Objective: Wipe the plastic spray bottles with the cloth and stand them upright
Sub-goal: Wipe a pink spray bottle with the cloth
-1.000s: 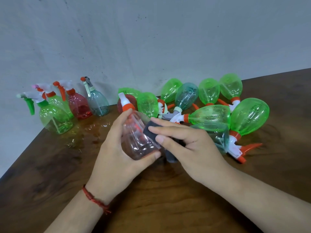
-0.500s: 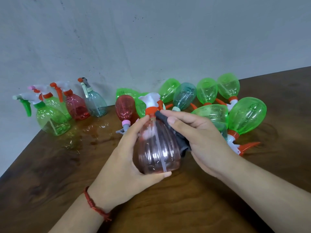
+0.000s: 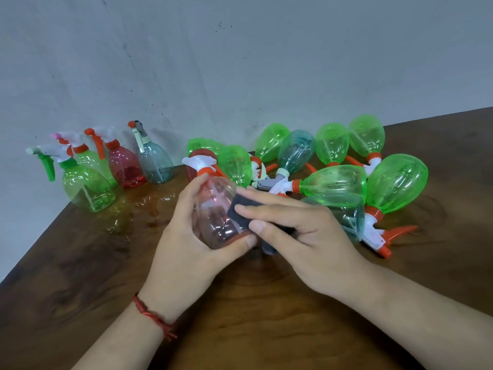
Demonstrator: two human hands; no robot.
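Observation:
My left hand (image 3: 184,249) grips a clear pinkish spray bottle (image 3: 217,214) with an orange collar and white nozzle, held above the table with its top tilted away from me. My right hand (image 3: 301,236) holds a dark grey cloth (image 3: 241,209) and presses it against the bottle's right side. Several bottles stand upright at the back left, among them a green one (image 3: 85,188), a red one (image 3: 124,165) and a grey-blue one (image 3: 154,161). A pile of green bottles (image 3: 394,182) and a grey-blue one (image 3: 296,150) lies on its side behind my hands.
The brown wooden table (image 3: 266,316) meets a grey wall (image 3: 240,62) at the back. Its left edge runs diagonally down from the standing bottles. A red bottle (image 3: 192,170) lies half hidden behind the held bottle's nozzle. Orange triggers (image 3: 400,232) stick out at the pile's right.
The held bottle has tipped from nearly upright back to a tilt away from me. My right hand with the cloth has slid from its neck down onto its side.

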